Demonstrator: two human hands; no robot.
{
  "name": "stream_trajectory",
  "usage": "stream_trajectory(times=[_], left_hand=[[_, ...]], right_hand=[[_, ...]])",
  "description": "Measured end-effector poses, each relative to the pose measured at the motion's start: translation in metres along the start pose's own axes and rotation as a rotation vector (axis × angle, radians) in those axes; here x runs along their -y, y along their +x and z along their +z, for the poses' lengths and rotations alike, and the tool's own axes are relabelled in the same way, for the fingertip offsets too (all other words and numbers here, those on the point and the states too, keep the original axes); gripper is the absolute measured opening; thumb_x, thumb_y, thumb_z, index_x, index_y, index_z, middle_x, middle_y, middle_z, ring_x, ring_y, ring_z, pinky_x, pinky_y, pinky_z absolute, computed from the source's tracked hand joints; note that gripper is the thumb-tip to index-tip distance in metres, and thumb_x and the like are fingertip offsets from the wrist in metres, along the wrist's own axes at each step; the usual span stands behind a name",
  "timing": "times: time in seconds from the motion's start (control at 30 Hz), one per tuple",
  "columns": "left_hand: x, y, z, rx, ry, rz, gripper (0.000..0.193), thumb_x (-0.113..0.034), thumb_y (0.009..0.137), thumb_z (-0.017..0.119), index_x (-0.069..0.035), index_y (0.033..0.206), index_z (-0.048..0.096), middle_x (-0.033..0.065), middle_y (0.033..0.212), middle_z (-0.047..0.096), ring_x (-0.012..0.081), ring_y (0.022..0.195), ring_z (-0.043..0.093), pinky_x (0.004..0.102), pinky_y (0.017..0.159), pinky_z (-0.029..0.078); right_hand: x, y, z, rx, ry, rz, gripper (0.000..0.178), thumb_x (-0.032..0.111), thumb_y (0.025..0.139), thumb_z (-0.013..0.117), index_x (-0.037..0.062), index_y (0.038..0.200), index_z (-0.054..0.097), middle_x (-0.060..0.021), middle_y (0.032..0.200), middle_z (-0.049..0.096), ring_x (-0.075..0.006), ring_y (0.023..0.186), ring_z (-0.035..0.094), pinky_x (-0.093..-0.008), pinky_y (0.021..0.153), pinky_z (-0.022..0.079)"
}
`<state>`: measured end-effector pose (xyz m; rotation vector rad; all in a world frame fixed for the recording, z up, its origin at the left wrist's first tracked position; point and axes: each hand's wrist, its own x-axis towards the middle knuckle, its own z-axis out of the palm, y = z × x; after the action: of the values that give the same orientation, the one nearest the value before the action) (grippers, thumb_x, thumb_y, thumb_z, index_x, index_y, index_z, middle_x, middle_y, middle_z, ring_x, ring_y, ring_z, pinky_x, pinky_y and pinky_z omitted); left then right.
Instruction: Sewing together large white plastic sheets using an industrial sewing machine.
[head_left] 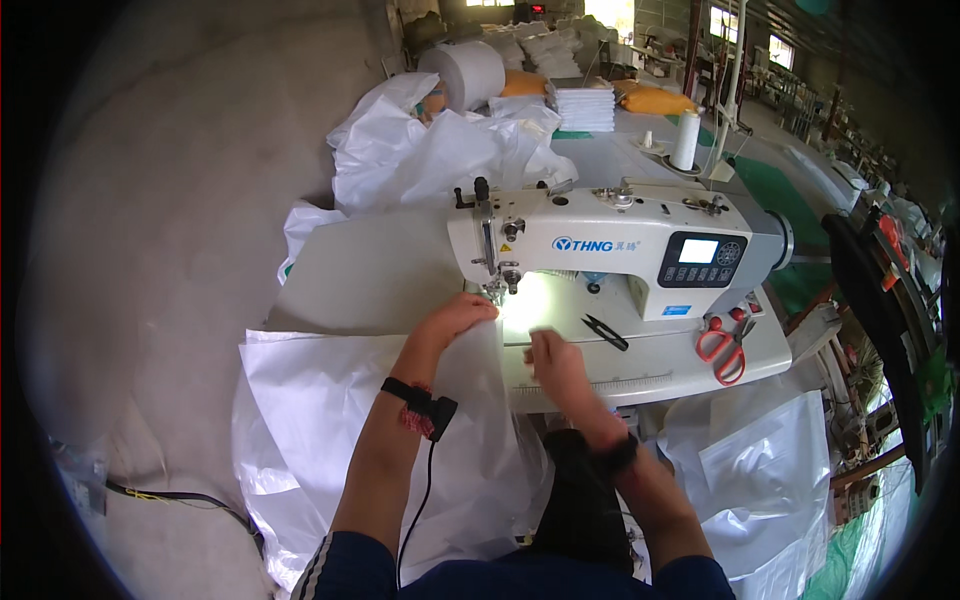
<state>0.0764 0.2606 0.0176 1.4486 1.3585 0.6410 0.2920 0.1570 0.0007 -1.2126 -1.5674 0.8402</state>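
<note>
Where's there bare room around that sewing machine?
Left of the machine, the table lies bare between the sheet and plastic pile; a smaller gap separates snips and scissors. It's crowded where left hand, sheet and machine meet.

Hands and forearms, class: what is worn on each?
Left hand and right hand are ungloved. Left wrist: black strap, boxy black device, red patterned cloth, black cable. Right wrist: black band. Sleeves are dark blue, the left striped.

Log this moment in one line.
Left hand: on white sheet by sewing machine; right hand: curled, contents unclear; snips, scissors: on white worktop
</note>
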Motion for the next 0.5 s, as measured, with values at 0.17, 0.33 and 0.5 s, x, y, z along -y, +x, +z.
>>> stream_trajectory(times=[0.17, 0.33, 0.5], left_hand=[[0.003, 0.001, -0.001, 0.049, -0.134, 0.032, 0.032, -0.028, 0.084, 0.07, -0.001, 0.101, 0.07, 0.0029, 0.085, 0.067, 0.0122, 0.077, 0.057, 0.0286, 0.072, 0.047], [0.001, -0.006, 0.002, -0.05, 0.099, 0.182, 0.029, -0.028, 0.086, 0.069, 0.001, 0.088, 0.069, 0.0036, 0.078, 0.064, 0.0115, 0.072, 0.056, 0.0317, 0.066, 0.046], [0.001, 0.001, 0.006, -0.103, 0.372, 0.187, 0.028, -0.027, 0.087, 0.066, -0.001, 0.079, 0.062, 0.0034, 0.068, 0.06, 0.0113, 0.066, 0.052, 0.033, 0.058, 0.043]], right_hand=[[-0.033, 0.076, 0.05, 0.416, 0.247, 0.44, 0.026, 0.023, 0.095, 0.056, -0.0012, 0.09, 0.063, -0.0045, 0.07, 0.061, -0.0198, 0.058, 0.062, -0.0338, 0.053, 0.05], [-0.018, 0.049, 0.067, 0.046, -0.504, -0.123, 0.022, 0.018, 0.092, 0.054, -0.0008, 0.089, 0.063, -0.0188, 0.076, 0.068, -0.0316, 0.063, 0.067, -0.041, 0.057, 0.054], [0.01, 0.039, 0.066, 0.191, -0.838, -0.091, 0.022, 0.015, 0.092, 0.049, -0.002, 0.098, 0.062, -0.0137, 0.077, 0.069, -0.0303, 0.069, 0.069, -0.0426, 0.059, 0.055]])
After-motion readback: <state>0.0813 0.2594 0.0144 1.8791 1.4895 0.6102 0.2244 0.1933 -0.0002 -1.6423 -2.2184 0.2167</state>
